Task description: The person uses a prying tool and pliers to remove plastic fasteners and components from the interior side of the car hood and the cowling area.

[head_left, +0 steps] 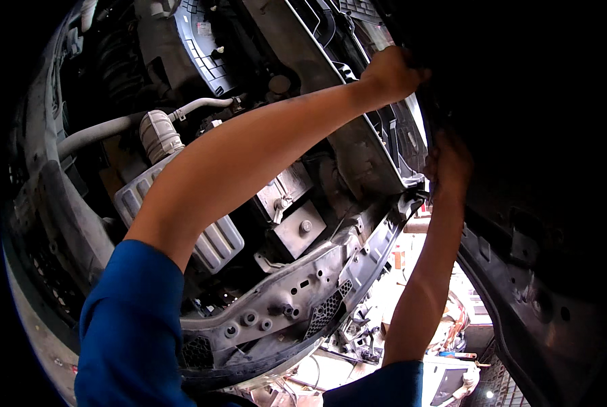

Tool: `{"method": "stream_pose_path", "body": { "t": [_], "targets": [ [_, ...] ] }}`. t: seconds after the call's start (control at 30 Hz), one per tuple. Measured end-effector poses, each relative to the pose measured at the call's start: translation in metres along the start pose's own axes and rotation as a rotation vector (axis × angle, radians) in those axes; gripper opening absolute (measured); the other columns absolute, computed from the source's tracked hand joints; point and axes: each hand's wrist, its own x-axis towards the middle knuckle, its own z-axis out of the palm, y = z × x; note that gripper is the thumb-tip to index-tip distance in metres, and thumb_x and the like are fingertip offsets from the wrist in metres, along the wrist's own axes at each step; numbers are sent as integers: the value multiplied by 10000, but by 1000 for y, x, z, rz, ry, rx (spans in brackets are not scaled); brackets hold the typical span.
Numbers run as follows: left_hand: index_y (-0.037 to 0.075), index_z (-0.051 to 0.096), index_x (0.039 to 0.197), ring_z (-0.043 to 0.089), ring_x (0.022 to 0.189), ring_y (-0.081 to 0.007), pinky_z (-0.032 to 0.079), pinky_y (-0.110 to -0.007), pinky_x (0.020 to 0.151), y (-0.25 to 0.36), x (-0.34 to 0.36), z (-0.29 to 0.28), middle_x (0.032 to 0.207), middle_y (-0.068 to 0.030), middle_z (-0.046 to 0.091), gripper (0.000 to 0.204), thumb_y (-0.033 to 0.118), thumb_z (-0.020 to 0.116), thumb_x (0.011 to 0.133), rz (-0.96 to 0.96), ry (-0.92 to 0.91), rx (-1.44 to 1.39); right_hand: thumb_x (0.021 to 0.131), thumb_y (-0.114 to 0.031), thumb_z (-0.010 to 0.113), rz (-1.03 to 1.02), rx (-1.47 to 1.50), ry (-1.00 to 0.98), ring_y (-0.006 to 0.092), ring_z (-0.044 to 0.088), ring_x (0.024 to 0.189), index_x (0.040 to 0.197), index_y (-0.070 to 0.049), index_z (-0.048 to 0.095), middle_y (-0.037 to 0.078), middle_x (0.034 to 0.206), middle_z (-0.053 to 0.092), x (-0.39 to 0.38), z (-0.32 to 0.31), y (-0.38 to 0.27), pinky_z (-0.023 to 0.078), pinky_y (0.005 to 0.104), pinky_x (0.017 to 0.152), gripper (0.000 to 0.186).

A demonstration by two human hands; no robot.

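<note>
Beneath the raised dark hood (520,292) of a car, both my arms reach across the engine bay to its right side. My left hand (393,74) is closed in a fist at the hood's shaded lower edge, above the black plastic trim (393,139) along the bay. Lower down and further right, my right hand (450,161) has its fingers curled at the same dark edge. Shadow hides whatever either hand grips. Under my left forearm lie a grey ribbed air filter box (218,244) and a car battery (286,190), both partly covered by the arm.
A ribbed air intake hose (159,136) and a curved pipe (103,136) run at the left. The metal fender rail (283,285) borders the bay's near side. Past it, tools and parts (364,332) clutter a brightly lit area below. A round cap (279,85) sits near the middle.
</note>
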Motion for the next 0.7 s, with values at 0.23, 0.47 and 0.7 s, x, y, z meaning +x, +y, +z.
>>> {"method": "stream_pose_path", "body": {
  "t": [0.23, 0.47, 0.7],
  "targets": [
    [30, 681, 1032, 673, 831, -239, 526, -383, 767, -2, 6, 38, 893, -158, 691, 343, 341, 654, 891, 152, 8, -21, 883, -132, 566, -279, -331, 136, 182, 507, 467, 1005, -31, 661, 90, 629, 574, -5, 4, -8, 395, 334, 451, 185],
    [147, 714, 1002, 649, 1000, -280, 500, -386, 877, 2, 10, 62, 1001, -95, 700, 274, 332, 693, 801, 141, -79, 105, 854, -72, 547, -690, -366, 458, 393, 649, 770, 969, 50, 637, 250, 864, 662, -4, 77, 32, 478, 448, 680, 190],
    [156, 715, 966, 677, 884, -294, 523, -422, 783, 4, 9, 69, 908, -105, 703, 228, 343, 661, 847, 252, 23, 275, 777, -215, 689, -573, -185, 527, 400, 659, 827, 985, 51, 611, 232, 885, 672, -4, 111, 31, 480, 444, 692, 347]
  ]
}}
